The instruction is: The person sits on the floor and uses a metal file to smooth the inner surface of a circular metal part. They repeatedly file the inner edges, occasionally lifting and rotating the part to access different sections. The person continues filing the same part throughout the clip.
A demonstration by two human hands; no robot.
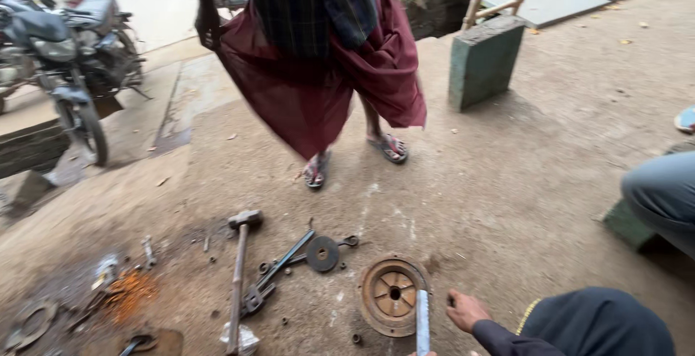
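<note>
Two hands apart by the rusty hub [394, 294] on the floor [507, 204]: right hand [467, 311] curled beside its rim, grip unclear, left hand [418, 354] a sliver under a flat bar [422, 320], grip hidden, seemingly lining bar to hub, needing steady aim.

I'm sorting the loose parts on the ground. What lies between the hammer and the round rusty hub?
In the head view, between the hammer and the hub lie a dark wrench and a dark flat disc, with small bits scattered around.
</note>
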